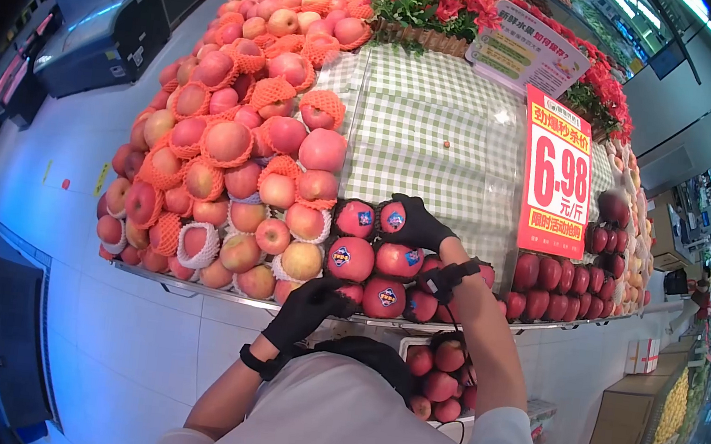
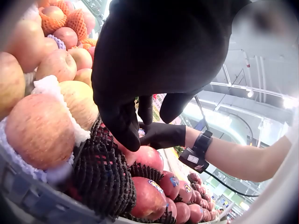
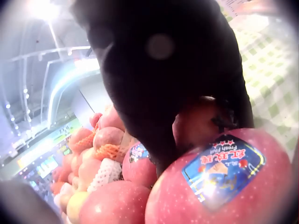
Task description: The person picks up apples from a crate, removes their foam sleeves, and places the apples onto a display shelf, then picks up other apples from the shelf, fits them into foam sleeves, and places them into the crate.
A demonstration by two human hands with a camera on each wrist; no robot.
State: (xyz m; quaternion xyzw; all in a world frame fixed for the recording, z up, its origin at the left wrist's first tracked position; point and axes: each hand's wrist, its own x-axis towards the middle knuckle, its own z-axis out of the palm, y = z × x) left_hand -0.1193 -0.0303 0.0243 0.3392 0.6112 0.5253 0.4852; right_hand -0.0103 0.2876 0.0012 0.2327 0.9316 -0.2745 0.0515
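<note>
My right hand (image 1: 422, 226), in a black glove, grips a red apple (image 1: 393, 217) with a blue sticker at the back of the stickered rows. In the right wrist view its fingers curve round that apple (image 3: 198, 123), partly hiding it, just behind a stickered apple (image 3: 219, 177). Another stickered apple (image 1: 354, 218) sits to its left. My left hand (image 1: 308, 311), gloved too, is at the front edge, fingertips right by a front-row apple (image 1: 351, 293). In the left wrist view its fingers bend loosely above a black foam net (image 2: 103, 172) round a fruit.
Apples in orange and white nets (image 1: 229, 142) are heaped on the left. A green checked cloth (image 1: 435, 135) covers the display behind the rows. Dark red apples (image 1: 549, 292) stand right of the red price sign (image 1: 556, 175). Below the edge is a box of apples (image 1: 442, 385).
</note>
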